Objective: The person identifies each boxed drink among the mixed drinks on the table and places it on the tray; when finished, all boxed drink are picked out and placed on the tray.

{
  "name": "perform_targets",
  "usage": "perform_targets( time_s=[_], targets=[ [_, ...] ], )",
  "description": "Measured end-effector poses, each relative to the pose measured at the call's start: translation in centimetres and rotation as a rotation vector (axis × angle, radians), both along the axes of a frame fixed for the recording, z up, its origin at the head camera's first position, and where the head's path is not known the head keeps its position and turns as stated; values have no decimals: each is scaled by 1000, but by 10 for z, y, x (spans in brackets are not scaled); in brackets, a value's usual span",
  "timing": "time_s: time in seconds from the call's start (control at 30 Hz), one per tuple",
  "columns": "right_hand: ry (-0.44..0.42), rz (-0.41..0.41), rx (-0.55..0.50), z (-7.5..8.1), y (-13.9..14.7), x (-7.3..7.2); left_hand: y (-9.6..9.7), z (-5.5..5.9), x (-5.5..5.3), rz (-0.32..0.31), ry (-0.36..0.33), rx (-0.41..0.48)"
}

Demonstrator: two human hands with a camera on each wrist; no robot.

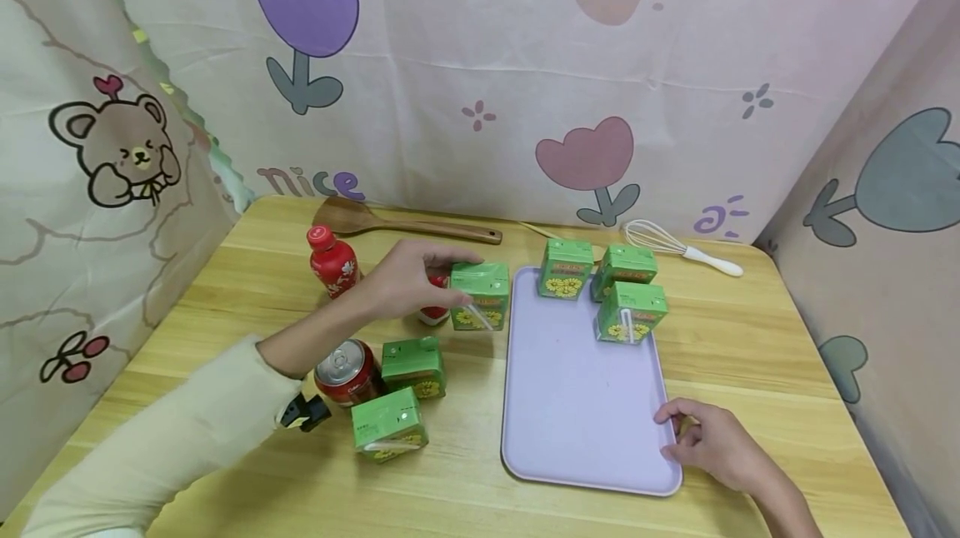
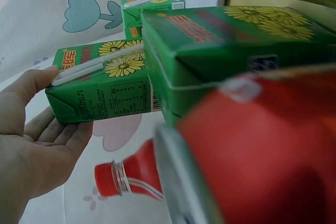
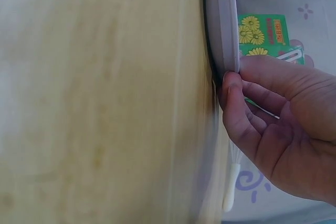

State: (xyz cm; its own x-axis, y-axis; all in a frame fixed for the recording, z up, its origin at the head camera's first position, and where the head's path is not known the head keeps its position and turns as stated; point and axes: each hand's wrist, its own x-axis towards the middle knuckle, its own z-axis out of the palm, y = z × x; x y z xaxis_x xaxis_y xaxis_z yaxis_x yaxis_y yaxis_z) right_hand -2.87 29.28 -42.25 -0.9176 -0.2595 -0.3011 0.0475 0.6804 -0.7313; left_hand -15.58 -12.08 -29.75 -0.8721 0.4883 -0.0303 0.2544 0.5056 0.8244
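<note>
My left hand [image 1: 405, 281] grips a green drink carton [image 1: 483, 292] by its ends, just left of the lavender tray [image 1: 581, 413]. Yellow flowers and a white straw show on that carton in the left wrist view, between thumb and fingers. On the tray's far part stand three similar cartons, one at the back left [image 1: 566, 270], one at the back right [image 1: 628, 265] and one in front of it [image 1: 632, 313]. At the tray's right edge, my right hand [image 1: 708, 442] pinches the rim, thumb above and fingers below in the right wrist view.
Left of the tray are two more green cartons [image 1: 412, 365], a red cola can [image 1: 348, 371] and a red bottle [image 1: 332, 259]. Another red item [image 1: 435, 315] is partly hidden by the left hand. Along the back lie a wooden spatula [image 1: 420, 226] and a whisk [image 1: 678, 246].
</note>
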Motion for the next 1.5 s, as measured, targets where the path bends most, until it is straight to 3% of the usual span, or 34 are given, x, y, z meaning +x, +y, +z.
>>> perform_targets(
  time_s=[0.47,0.77,1.0,1.5],
  targets=[
    [8,5,10,-1,2,0,40,-1,-17,-59,2,81],
    [1,-3,10,-2,2,0,72,-10,-29,-83,44,-29],
    [1,-4,6,-1,0,0,90,-17,-34,-96,9,-59],
    [-2,-8,-5,-2,1,0,126,-25,-43,-54,-41,-78]
  ],
)
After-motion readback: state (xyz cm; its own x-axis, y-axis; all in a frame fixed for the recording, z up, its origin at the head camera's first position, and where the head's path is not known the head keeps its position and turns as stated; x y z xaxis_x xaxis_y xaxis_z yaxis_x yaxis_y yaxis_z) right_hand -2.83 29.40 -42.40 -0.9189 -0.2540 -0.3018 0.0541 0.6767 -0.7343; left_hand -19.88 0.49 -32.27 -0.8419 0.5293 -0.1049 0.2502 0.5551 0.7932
